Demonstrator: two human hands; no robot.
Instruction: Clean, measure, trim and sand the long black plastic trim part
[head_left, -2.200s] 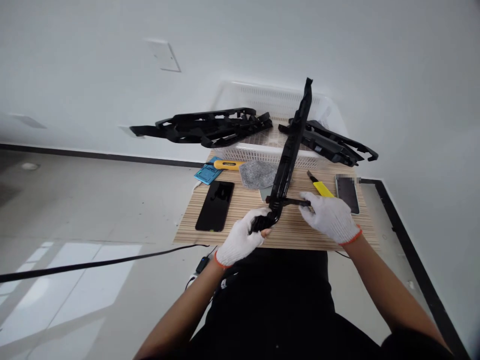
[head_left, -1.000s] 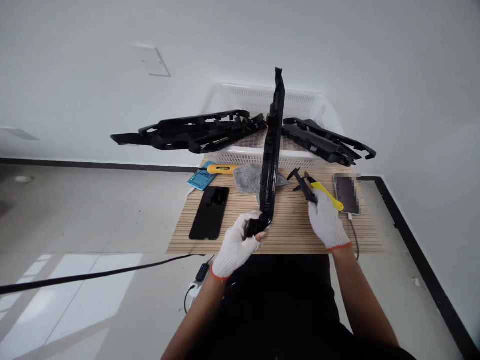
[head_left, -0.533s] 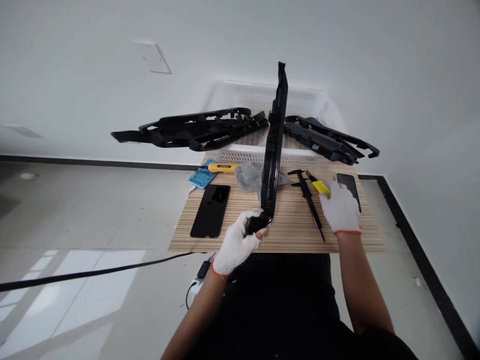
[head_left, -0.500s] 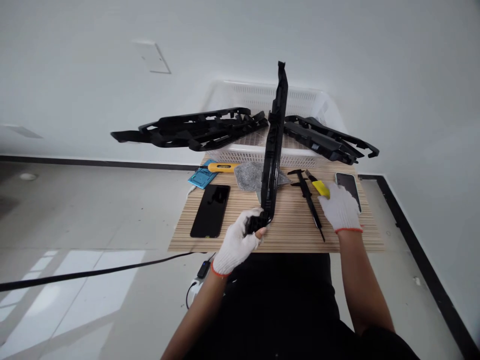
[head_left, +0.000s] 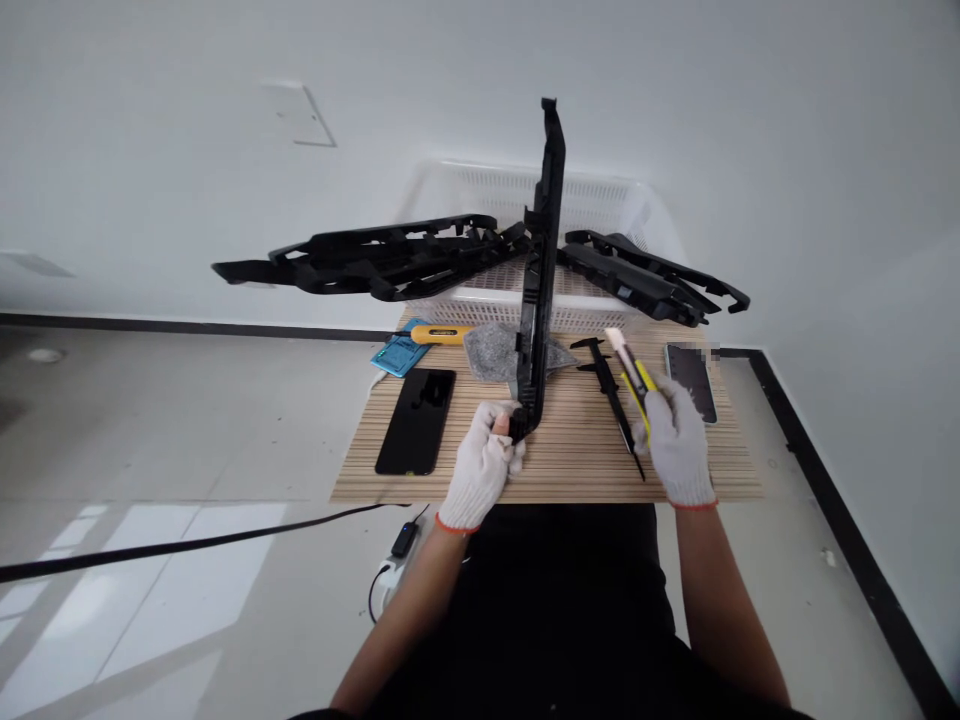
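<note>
A long black plastic trim piece (head_left: 541,270) stands up from my left hand (head_left: 484,455), which wears a white knit glove and grips its lower end. The far end of the piece rises in front of the basket. In my right hand (head_left: 676,440), also gloved, is a yellow utility knife (head_left: 636,375), its pale blade end pointing away from me and up. Left of the knife lies a black caliper (head_left: 611,395) on the striped table (head_left: 570,470). A grey cloth (head_left: 495,352) is partly hidden behind the trim piece.
A white plastic basket (head_left: 480,297) at the back holds several black trim pieces (head_left: 390,258) jutting left and more trim pieces (head_left: 652,275) jutting right. A dark phone (head_left: 416,420), a yellow-handled tool (head_left: 439,335), a blue packet (head_left: 401,352) and another phone (head_left: 690,380) lie on the table.
My right hand has lifted the utility knife off the table and turned it upward. My left hand has shifted its grip and raised the trim piece slightly.
</note>
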